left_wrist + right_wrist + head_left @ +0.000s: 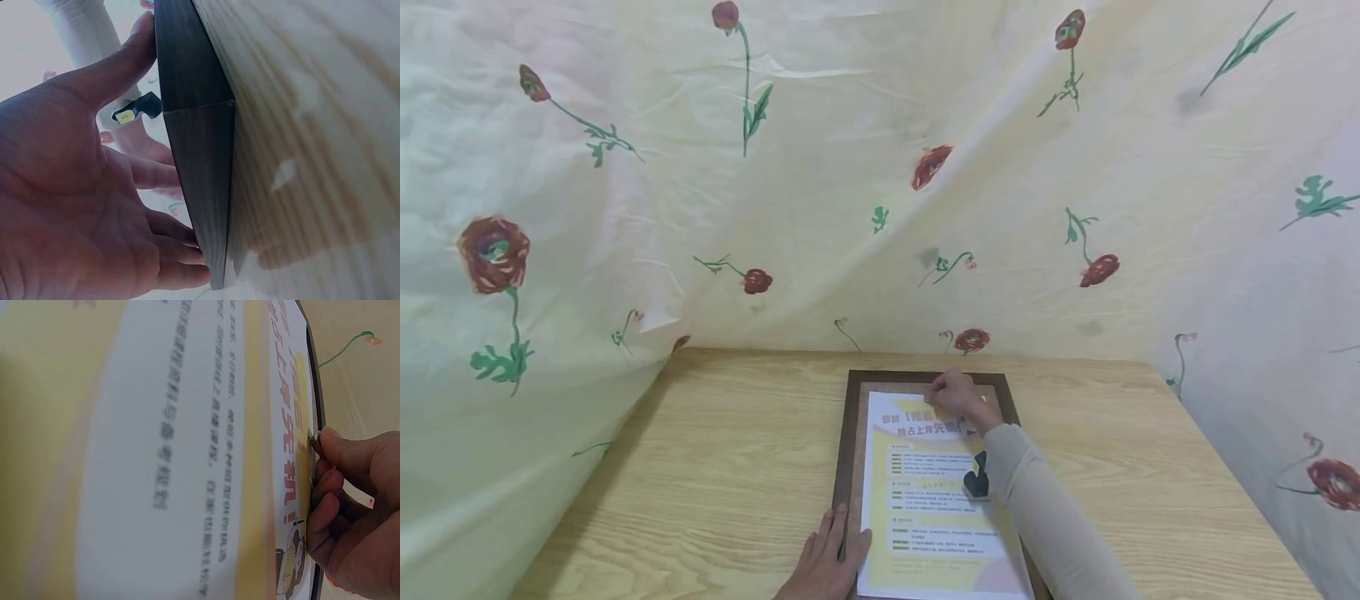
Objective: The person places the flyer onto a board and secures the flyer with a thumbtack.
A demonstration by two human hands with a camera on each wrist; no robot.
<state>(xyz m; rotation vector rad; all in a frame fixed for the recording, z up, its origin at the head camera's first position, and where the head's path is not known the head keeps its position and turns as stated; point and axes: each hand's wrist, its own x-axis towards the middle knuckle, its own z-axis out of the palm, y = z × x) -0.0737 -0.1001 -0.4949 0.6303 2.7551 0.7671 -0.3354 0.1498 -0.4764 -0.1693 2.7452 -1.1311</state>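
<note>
A printed poster in yellow and white lies on a brown board with a dark wooden frame. At the poster's top edge, my right hand pinches a small thing against the paper; in the right wrist view it looks like a pushpin, mostly covered by the thumb and fingers. My left hand rests at the frame's lower left side. Its thumb lies over the frame's edge, and its fingers stretch along the side, as the left wrist view shows of the left palm.
The framed board lies on a light wooden table. Behind and around the table hangs a cream cloth with red flowers. A black wrist camera sits at the right sleeve, above the poster.
</note>
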